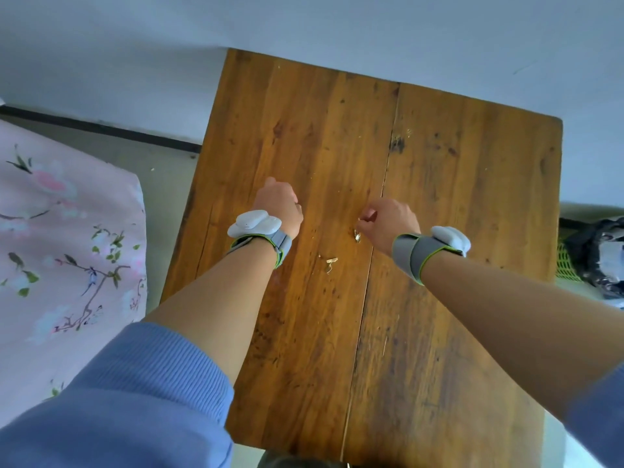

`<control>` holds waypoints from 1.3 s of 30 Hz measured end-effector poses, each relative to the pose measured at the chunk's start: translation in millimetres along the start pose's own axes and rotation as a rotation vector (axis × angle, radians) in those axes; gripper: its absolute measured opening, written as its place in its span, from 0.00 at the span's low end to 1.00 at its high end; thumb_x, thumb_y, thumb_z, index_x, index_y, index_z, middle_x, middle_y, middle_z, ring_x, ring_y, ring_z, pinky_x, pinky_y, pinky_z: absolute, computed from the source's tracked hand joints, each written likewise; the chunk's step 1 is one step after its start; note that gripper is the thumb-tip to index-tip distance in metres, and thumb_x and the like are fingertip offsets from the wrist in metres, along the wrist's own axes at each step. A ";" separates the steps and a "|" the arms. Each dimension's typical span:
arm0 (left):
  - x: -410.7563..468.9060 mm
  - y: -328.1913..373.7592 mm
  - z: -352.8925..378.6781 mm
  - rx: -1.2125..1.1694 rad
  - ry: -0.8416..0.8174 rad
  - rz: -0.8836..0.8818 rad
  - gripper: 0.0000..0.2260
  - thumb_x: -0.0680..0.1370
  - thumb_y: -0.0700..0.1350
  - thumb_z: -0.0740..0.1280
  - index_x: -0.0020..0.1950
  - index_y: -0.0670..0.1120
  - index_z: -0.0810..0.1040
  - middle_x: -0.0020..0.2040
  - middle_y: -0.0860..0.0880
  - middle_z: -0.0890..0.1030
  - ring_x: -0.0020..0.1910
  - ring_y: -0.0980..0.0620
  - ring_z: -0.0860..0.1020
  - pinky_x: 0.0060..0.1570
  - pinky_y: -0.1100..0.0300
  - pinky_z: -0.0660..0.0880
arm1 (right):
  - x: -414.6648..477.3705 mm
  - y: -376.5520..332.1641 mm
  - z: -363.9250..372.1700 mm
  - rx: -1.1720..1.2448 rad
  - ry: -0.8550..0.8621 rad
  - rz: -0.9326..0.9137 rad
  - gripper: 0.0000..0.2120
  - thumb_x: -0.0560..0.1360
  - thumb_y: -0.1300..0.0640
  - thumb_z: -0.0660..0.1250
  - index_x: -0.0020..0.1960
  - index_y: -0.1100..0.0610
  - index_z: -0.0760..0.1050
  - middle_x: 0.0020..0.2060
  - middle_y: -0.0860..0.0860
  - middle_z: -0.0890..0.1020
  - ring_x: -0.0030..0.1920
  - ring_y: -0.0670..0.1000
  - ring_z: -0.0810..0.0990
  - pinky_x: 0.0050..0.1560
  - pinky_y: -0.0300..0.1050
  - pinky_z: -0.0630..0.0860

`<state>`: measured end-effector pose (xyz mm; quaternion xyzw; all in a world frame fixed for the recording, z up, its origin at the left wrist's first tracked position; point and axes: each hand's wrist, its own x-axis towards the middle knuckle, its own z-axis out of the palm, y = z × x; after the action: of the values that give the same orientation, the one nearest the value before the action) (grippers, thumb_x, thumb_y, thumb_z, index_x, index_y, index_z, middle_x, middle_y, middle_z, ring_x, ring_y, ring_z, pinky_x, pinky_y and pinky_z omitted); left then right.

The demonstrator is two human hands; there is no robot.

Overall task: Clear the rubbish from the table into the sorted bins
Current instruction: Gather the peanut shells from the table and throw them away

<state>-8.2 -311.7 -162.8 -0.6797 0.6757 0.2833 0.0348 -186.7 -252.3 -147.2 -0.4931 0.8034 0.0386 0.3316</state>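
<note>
The left hand (278, 206) and right hand (390, 224) hang curled above the middle of the table (456, 184). Pale scraps (331, 261) lie by its centre seam, near the right hand.

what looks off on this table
Pale scraps litter the table near its middle, one right at the fingertips of the right hand. A long crack splits the top end to end.

The head view looks steeply down onto the wooden table (456, 197) from close above.
</note>
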 end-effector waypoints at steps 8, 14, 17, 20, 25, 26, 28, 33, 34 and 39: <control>-10.6 10.3 7.0 0.042 -0.042 0.003 0.06 0.75 0.37 0.66 0.49 0.43 0.80 0.49 0.44 0.82 0.44 0.42 0.80 0.40 0.54 0.76 | -13.6 0.6 20.3 -0.006 0.007 -0.033 0.05 0.75 0.59 0.66 0.48 0.51 0.79 0.48 0.52 0.82 0.48 0.57 0.80 0.43 0.44 0.74; -40.0 13.3 19.2 -0.237 -0.092 -0.088 0.03 0.73 0.39 0.68 0.42 0.48 0.79 0.48 0.47 0.83 0.45 0.44 0.82 0.43 0.57 0.79 | -30.0 21.7 22.8 0.037 0.014 -0.030 0.09 0.74 0.57 0.66 0.54 0.50 0.79 0.48 0.52 0.81 0.49 0.58 0.79 0.41 0.43 0.69; -51.0 17.1 21.4 -0.412 -0.125 -0.150 0.09 0.73 0.35 0.65 0.37 0.47 0.80 0.48 0.43 0.85 0.45 0.41 0.84 0.47 0.50 0.82 | -36.6 32.1 18.8 0.073 0.010 -0.019 0.09 0.75 0.55 0.66 0.52 0.51 0.82 0.46 0.53 0.82 0.49 0.58 0.80 0.41 0.43 0.71; -58.3 18.2 21.8 -0.305 -0.149 -0.119 0.12 0.76 0.34 0.62 0.51 0.42 0.85 0.56 0.43 0.83 0.55 0.43 0.81 0.51 0.59 0.77 | -41.2 41.8 14.0 0.092 0.005 -0.009 0.08 0.75 0.55 0.66 0.50 0.53 0.84 0.45 0.54 0.82 0.48 0.59 0.80 0.44 0.46 0.76; -69.3 20.6 32.7 -0.098 -0.166 0.060 0.11 0.76 0.44 0.70 0.56 0.41 0.82 0.57 0.45 0.80 0.57 0.45 0.79 0.54 0.56 0.76 | -45.7 60.0 13.8 0.161 0.001 0.056 0.08 0.76 0.56 0.66 0.50 0.54 0.84 0.45 0.54 0.83 0.44 0.55 0.79 0.41 0.41 0.72; -69.9 20.5 33.6 -0.049 -0.185 0.091 0.14 0.75 0.47 0.72 0.57 0.41 0.81 0.58 0.45 0.79 0.56 0.45 0.78 0.54 0.55 0.76 | -45.5 61.1 14.4 0.175 -0.003 0.066 0.08 0.75 0.57 0.67 0.50 0.53 0.84 0.44 0.54 0.83 0.45 0.55 0.80 0.41 0.42 0.74; -74.8 26.1 36.8 0.058 -0.197 0.146 0.16 0.75 0.47 0.72 0.59 0.41 0.79 0.60 0.44 0.76 0.56 0.44 0.78 0.53 0.55 0.75 | -48.3 69.2 15.1 0.196 -0.012 0.084 0.09 0.74 0.57 0.67 0.50 0.53 0.84 0.44 0.54 0.84 0.45 0.56 0.82 0.42 0.44 0.79; -81.6 33.3 42.6 0.167 -0.229 0.167 0.08 0.77 0.38 0.68 0.54 0.40 0.82 0.56 0.42 0.81 0.52 0.42 0.80 0.48 0.55 0.78 | -51.8 75.3 16.1 0.221 -0.035 0.085 0.08 0.74 0.57 0.67 0.49 0.51 0.84 0.42 0.54 0.84 0.44 0.56 0.83 0.44 0.49 0.83; -83.2 35.2 43.6 0.150 -0.227 0.142 0.07 0.76 0.37 0.67 0.52 0.40 0.83 0.54 0.42 0.82 0.51 0.42 0.81 0.47 0.55 0.79 | -52.8 77.1 15.8 0.225 -0.038 0.083 0.09 0.74 0.57 0.67 0.49 0.51 0.85 0.42 0.54 0.84 0.44 0.57 0.83 0.45 0.50 0.83; -89.0 41.0 46.9 0.051 -0.207 0.016 0.05 0.74 0.37 0.69 0.47 0.41 0.84 0.48 0.43 0.84 0.45 0.43 0.83 0.40 0.57 0.78 | -57.0 85.3 16.2 0.244 -0.056 0.087 0.09 0.74 0.59 0.67 0.50 0.51 0.84 0.43 0.55 0.84 0.45 0.57 0.83 0.46 0.51 0.83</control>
<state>-55.9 -215.0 -149.8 -0.6403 0.6808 0.3350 0.1196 -231.7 -158.7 -149.9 -0.4126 0.8131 -0.0314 0.4095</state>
